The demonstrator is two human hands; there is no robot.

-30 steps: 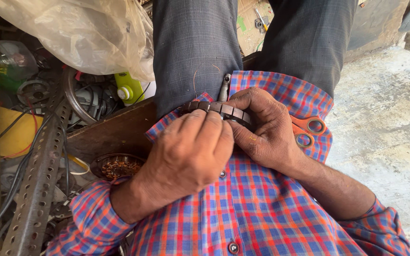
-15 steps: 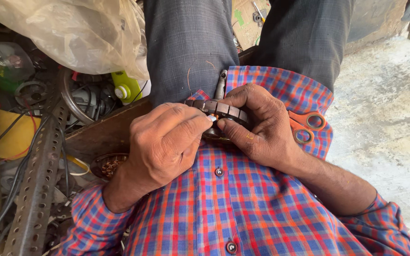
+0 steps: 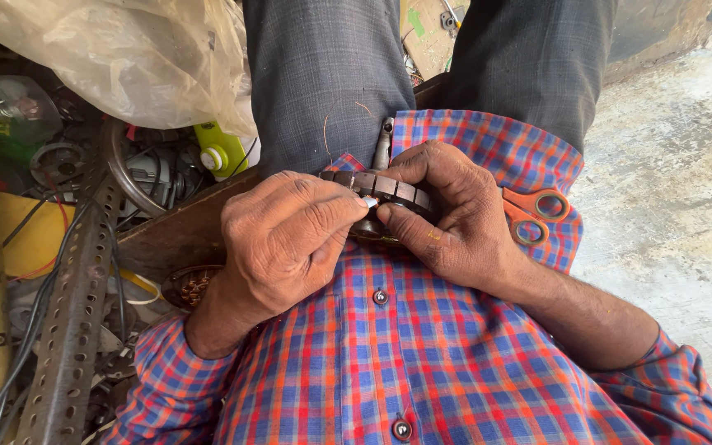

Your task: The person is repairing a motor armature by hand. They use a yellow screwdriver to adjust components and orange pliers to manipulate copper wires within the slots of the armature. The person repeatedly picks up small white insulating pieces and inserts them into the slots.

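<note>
Slotted ring (image 3: 389, 191): dark brown, round, ribbed all along its outer edge; it sits against the front of the checked shirt (image 3: 422, 363), held between both hands just above the shirt's upper button.
Left hand (image 3: 290, 239): curled over the ring's left part, fingers together, thumb and forefinger pinched on a small pale strip (image 3: 369, 201) at the ring's rim.
Right hand (image 3: 455, 216): wrapped round the ring's right part, fingers bent over the top edge, thumb pressed in from below; clamped on the ring.
Metal tool (image 3: 384, 142): a grey shaft standing up just behind the ring, between the two trouser legs (image 3: 323, 74).
Scissors (image 3: 537, 216): orange handles lying on the shirt hem, just right of the ring, partly hidden by the right hand.
Wooden board (image 3: 183, 231): brown, left of the ring and below it, passing under the left hand.
Copper coil (image 3: 189, 287): small round piece at the board's lower edge, left of the ring.
Perforated metal angle (image 3: 76, 313): long and rusty, well left of the ring.
Plastic bag (image 3: 117, 58): cloudy, crumpled, up and left of the ring.
Green and white bottle (image 3: 221, 153): left of the ring, beneath the bag.
Concrete floor (image 3: 669, 181): pale, stained, well right of the ring.
</note>
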